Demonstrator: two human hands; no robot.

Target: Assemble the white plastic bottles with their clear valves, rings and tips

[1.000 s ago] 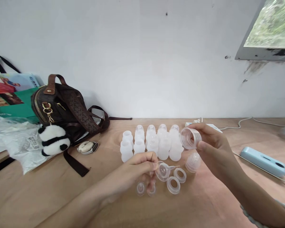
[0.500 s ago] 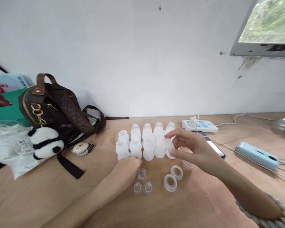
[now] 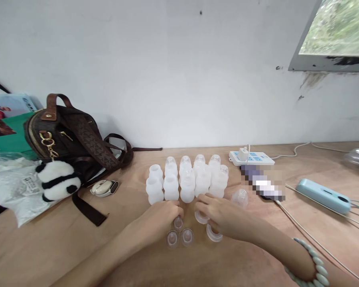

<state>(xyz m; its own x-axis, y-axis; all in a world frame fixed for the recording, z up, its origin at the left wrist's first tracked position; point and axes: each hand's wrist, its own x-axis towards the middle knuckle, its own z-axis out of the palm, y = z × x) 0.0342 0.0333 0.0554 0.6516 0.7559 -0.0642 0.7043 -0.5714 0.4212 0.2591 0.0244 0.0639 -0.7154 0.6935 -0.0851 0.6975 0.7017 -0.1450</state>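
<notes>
Two rows of small translucent white bottles (image 3: 187,179) stand on the wooden table (image 3: 77,247). In front of them lie three clear teats (image 3: 179,233), two white screw rings (image 3: 213,234) and a clear dome cap (image 3: 239,197). My left hand (image 3: 163,217) rests with curled fingers on the rearmost teat (image 3: 178,222). My right hand (image 3: 219,215) lies over the rings, its fingertips pinching the nearer ring (image 3: 201,217).
A brown handbag (image 3: 74,139) with a panda plush (image 3: 57,179) sits at the left, beside a plastic bag (image 3: 12,187) and a small pale device (image 3: 104,187). A power strip (image 3: 251,158), phone (image 3: 263,184), cables and a light blue device (image 3: 323,195) lie at the right.
My right hand has set the bottle into the front row and dropped onto the rings. My left hand put down a teat and stays by the three teats.
</notes>
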